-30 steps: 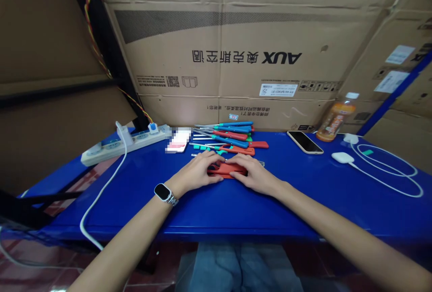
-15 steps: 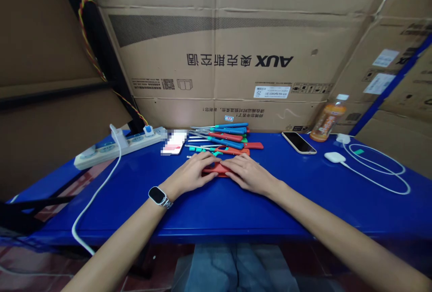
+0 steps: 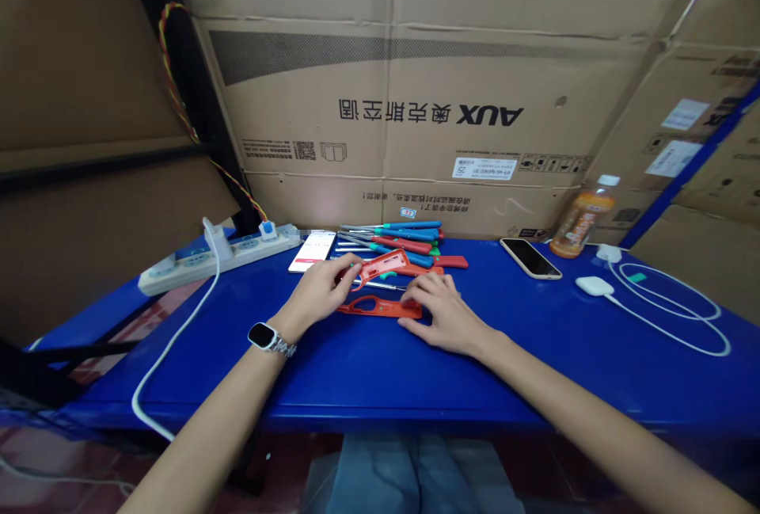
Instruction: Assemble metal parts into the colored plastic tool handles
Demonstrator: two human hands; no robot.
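My left hand [image 3: 332,288] pinches an orange-red plastic shell half [image 3: 385,264] by its left end and holds it tilted above the table, its hollow ribbed inside showing. Below it, a second orange shell half [image 3: 380,308] with a long oval opening lies on the blue table. Thumb and curled fingers of my right hand [image 3: 442,312] close around the right end of that lower piece. Just beyond the hands is a pile of tools with blue handles [image 3: 412,225] and red handles [image 3: 409,245], their thin metal shafts pointing left.
A white-screened phone [image 3: 313,251] and a power strip [image 3: 249,245] with a white cable are at left. To the right are a dark phone [image 3: 530,258], an orange drink bottle [image 3: 582,221] and a white charger [image 3: 594,286] with coiled cable. A cardboard wall [image 3: 427,62] stands behind.
Both hands were together over the orange piece. Now the two shell halves are apart: my left hand has lifted one up, and the other lies under my right hand.
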